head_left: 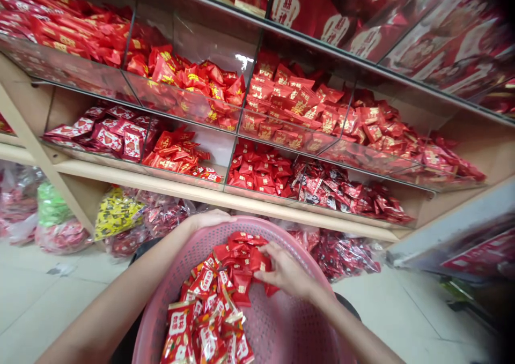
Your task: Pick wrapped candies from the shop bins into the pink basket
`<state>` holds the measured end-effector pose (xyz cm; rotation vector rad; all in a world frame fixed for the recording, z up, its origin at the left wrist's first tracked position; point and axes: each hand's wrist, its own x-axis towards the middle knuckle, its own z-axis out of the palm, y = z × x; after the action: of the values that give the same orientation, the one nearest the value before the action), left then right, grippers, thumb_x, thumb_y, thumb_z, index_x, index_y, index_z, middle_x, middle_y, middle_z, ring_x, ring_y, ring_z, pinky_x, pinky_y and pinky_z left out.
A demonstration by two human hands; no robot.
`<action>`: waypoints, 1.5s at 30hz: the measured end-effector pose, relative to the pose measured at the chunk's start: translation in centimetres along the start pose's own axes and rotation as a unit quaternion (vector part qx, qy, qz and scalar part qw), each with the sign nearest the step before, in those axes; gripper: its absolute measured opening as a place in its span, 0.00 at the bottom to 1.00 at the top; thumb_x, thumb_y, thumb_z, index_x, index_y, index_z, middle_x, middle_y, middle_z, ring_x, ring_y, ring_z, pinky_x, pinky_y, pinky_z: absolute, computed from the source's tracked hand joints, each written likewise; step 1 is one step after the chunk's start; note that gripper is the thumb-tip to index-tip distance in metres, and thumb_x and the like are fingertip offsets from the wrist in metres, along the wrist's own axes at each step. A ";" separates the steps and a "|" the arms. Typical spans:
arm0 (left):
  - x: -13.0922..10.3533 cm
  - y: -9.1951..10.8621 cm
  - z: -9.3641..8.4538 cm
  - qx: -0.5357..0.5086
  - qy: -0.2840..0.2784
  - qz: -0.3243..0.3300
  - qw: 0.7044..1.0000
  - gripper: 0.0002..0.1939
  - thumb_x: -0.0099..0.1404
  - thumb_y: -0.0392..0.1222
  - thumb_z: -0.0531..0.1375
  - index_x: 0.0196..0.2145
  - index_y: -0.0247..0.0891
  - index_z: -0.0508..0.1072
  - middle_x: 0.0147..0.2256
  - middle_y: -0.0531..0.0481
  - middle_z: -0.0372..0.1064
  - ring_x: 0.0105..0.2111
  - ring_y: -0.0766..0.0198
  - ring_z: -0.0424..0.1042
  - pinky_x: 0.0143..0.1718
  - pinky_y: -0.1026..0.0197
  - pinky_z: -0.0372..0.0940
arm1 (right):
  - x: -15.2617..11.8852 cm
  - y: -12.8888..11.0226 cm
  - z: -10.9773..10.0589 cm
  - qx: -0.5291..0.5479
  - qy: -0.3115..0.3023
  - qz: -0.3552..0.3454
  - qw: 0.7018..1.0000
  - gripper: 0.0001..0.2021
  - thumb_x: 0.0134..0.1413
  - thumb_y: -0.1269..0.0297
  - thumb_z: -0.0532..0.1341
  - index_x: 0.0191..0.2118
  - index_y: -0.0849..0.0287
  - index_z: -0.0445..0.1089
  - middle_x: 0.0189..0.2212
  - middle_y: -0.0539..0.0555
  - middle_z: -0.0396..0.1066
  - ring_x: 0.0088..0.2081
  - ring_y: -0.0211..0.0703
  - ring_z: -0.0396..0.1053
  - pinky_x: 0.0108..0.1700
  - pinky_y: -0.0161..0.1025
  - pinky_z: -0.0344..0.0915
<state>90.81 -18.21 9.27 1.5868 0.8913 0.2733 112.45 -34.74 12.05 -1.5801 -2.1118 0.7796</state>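
A pink perforated plastic basket (281, 230) stands in front of me, tilted in view. My left hand (211, 219) grips its far rim, the fingertips partly hidden behind the edge. Inside, my right hand (284, 267) has thumb and fingers closed around a small plain red packet (259, 259) among similar packets (241, 283) at the basket's far side. Larger red packets with white labels and gold edges (209, 337) are heaped along the basket's left side. Part of the perforated bottom shows on the right.
Ahead, a wooden shelf unit (132, 182) has clear-fronted compartments of red packets (197, 82). Beneath it lie plastic bags of packets, including a yellow one (118, 214) and a green one (52, 206). Pale floor tiles (386, 310) flank the basket.
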 end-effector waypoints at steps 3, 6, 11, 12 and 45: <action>0.1 0.1 0.0 0.029 0.006 -0.004 1.000 0.29 0.48 0.62 0.58 0.36 0.34 0.74 0.35 0.46 0.72 0.36 0.56 0.69 0.38 0.60 0.60 | -1.1 0.4 1.4 -0.149 -0.041 -0.003 0.988 0.19 0.47 0.60 0.60 0.46 0.59 0.62 0.44 0.56 0.61 0.45 0.45 0.62 0.47 0.39 0.59; 0.1 0.1 -0.1 0.041 0.003 -0.004 0.999 0.29 0.48 0.63 0.57 0.36 0.34 0.74 0.35 0.47 0.72 0.36 0.57 0.69 0.38 0.61 0.59 | -1.0 0.1 2.4 -0.202 -0.068 -0.021 0.977 0.22 0.48 0.63 0.59 0.51 0.58 0.59 0.47 0.56 0.60 0.49 0.46 0.60 0.50 0.40 0.57; 0.0 -0.1 -0.1 0.034 -0.003 0.009 0.999 0.28 0.49 0.63 0.57 0.36 0.35 0.74 0.35 0.48 0.72 0.36 0.57 0.68 0.37 0.62 0.59 | 0.2 -0.7 3.5 -0.237 -0.061 -0.058 0.968 0.21 0.48 0.65 0.60 0.50 0.57 0.58 0.45 0.55 0.62 0.48 0.47 0.60 0.50 0.42 0.57; 0.0 -0.2 -0.1 0.032 -0.002 0.014 0.999 0.28 0.49 0.63 0.57 0.36 0.35 0.74 0.36 0.48 0.72 0.36 0.57 0.68 0.37 0.62 0.59 | 0.5 -0.7 3.7 -0.243 -0.060 -0.062 0.966 0.21 0.48 0.65 0.60 0.50 0.57 0.58 0.44 0.54 0.62 0.48 0.47 0.60 0.49 0.42 0.57; 0.7 -0.6 0.3 -0.068 -0.020 0.022 0.997 0.23 0.49 0.57 0.61 0.32 0.32 0.74 0.32 0.45 0.72 0.31 0.60 0.68 0.37 0.60 0.61 | 14.8 -6.6 -6.1 -0.170 0.258 0.085 0.947 0.21 0.49 0.48 0.54 0.44 0.58 0.55 0.34 0.57 0.70 0.36 0.48 0.68 0.34 0.40 0.60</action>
<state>91.25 -17.99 8.46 1.4821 0.7909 0.3266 107.02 -20.78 20.62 -1.9029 -1.7964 0.0187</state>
